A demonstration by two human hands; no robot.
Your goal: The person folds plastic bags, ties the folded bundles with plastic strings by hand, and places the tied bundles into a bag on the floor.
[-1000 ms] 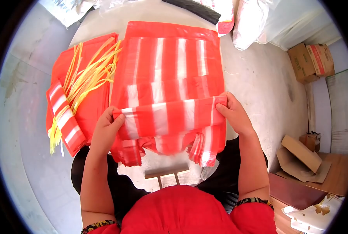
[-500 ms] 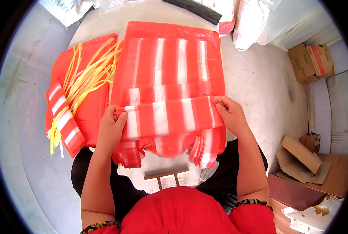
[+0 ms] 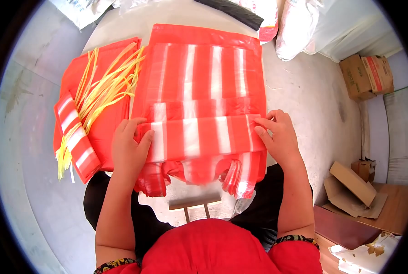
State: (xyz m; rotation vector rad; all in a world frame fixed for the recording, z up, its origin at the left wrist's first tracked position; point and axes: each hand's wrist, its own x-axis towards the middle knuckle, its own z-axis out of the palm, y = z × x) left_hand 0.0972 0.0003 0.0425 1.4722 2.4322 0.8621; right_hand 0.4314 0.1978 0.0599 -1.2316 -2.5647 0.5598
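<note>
A stack of red-and-white striped plastic bags (image 3: pixel 203 73) lies in front of me, its handle ends hanging over the table edge near my knees. Across the stack's near part runs a folded-over band of the top striped plastic bag (image 3: pixel 208 137). My left hand (image 3: pixel 133 144) has thumb and fingers at the left end of this band, pinching its edge. At the right end, my right hand (image 3: pixel 280 137) grips the band's corner between thumb and bent forefinger. Left of the stack, yellow ties (image 3: pixel 105 86) and a rolled striped bag bundle (image 3: pixel 77 137) rest on red plastic sheets (image 3: pixel 110 146).
The pale table (image 3: pixel 121 25) carries a black roll (image 3: pixel 231 13) at its far side. White sacks (image 3: pixel 297 27) stand at the back right. Cardboard boxes (image 3: pixel 366 77) are off to the right, with an opened carton (image 3: pixel 357 189) lower down. A small wooden stool (image 3: pixel 194 203) shows between my knees.
My left hand has shifted slightly, its fingers now straighter. My right hand has moved a little right and its fingers have loosened somewhat. The folded band stays in place.
</note>
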